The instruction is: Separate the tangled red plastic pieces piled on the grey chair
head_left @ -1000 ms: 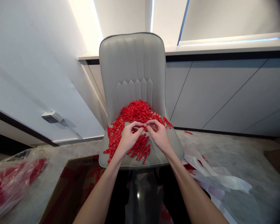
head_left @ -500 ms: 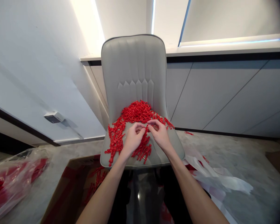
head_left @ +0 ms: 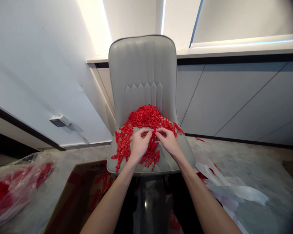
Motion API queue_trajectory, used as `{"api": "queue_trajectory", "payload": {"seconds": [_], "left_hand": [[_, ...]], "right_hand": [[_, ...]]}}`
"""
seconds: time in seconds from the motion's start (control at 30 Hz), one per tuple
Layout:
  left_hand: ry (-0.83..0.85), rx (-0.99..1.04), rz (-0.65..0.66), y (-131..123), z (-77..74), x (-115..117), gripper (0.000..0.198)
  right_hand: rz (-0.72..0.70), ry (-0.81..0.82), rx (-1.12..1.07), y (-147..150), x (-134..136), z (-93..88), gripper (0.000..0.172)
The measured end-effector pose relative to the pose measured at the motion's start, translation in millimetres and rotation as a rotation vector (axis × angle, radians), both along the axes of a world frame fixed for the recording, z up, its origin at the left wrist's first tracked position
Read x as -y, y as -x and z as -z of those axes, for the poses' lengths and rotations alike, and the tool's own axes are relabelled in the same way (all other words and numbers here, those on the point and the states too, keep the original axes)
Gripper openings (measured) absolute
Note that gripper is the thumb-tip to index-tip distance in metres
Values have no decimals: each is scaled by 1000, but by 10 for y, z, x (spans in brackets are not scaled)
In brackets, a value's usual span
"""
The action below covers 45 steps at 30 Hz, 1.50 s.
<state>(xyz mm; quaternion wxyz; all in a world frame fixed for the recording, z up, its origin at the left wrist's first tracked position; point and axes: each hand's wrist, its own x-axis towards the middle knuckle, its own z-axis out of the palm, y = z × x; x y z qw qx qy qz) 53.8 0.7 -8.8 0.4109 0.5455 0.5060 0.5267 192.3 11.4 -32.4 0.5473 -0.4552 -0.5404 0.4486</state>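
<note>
A heap of small red plastic pieces (head_left: 143,118) lies on the seat of a grey padded chair (head_left: 143,74). My left hand (head_left: 139,144) and my right hand (head_left: 168,141) meet over the front of the heap, fingertips pinched together on a small red piece (head_left: 154,133) between them. More red pieces (head_left: 150,156) lie in a bunch under my hands, and a band of them (head_left: 122,144) runs down the seat's left side.
An open cardboard box (head_left: 85,191) holding red pieces sits on the floor at lower left. A clear plastic bag of red items (head_left: 13,185) lies at far left. White plastic bags (head_left: 231,188) lie on the floor at right. White cabinet panels (head_left: 234,97) stand behind.
Both hands have stayed pinched together over the heap, fingers drawing lower and closer. The view has shifted slightly, so the chair sits a little further right.
</note>
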Motion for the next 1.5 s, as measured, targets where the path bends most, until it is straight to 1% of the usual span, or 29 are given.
{"api": "queue_trajectory", "payload": {"seconds": [0.2,0.37,0.47,0.53,0.57,0.6,0.63,0.67,0.7,0.73,0.77,0.83,0.93,1.0,1.07,1.13,1.27,1.37,1.5], "left_hand": [[-30,-50,-6,25,32,-9,11],[-30,-40,-5,26,80,-38,11],[-11,-30,66,61,68,-67,15],[1,-84,71,170,53,-114,21],[-2,-153,18,257,52,-150,24],[-49,-269,-84,362,60,-193,23],[-82,-410,-216,479,79,-241,21],[-61,-553,-321,599,110,-293,20],[10,-679,-385,712,152,-345,20],[85,-788,-419,811,202,-395,21],[147,-876,-438,889,259,-440,22],[240,-996,-425,973,369,-509,26],[256,-1093,-392,958,480,-567,25],[240,-1134,-375,914,502,-587,23],[241,-1155,-369,879,486,-599,23],[265,-1147,-393,861,442,-600,23],[284,-1103,-469,859,295,-560,22],[256,-1066,-502,876,169,-476,21],[206,-953,-535,852,26,-290,19]], "right_hand": [[-10,-23,17,-8,-5,1,21],[-13,-18,27,0,-11,12,25],[5,-9,14,-22,-18,16,28],[50,24,-20,-51,-24,13,31],[81,49,-40,-67,-26,10,32],[111,75,-61,-82,-26,7,33],[137,98,-80,-94,-24,6,33],[152,115,-96,-102,-20,5,32],[158,129,-108,-105,-16,6,32],[156,139,-118,-105,-10,9,31],[152,148,-128,-100,-5,12,31],[141,163,-151,-84,3,23,33],[119,179,-191,-55,8,43,36],[99,191,-207,-36,8,53,38],[84,211,-214,-21,9,56,39],[70,233,-213,-11,10,48,40],[56,251,-204,0,10,15,40],[64,258,-210,7,5,-4,39],[66,271,-240,18,-6,-20,38]]}}
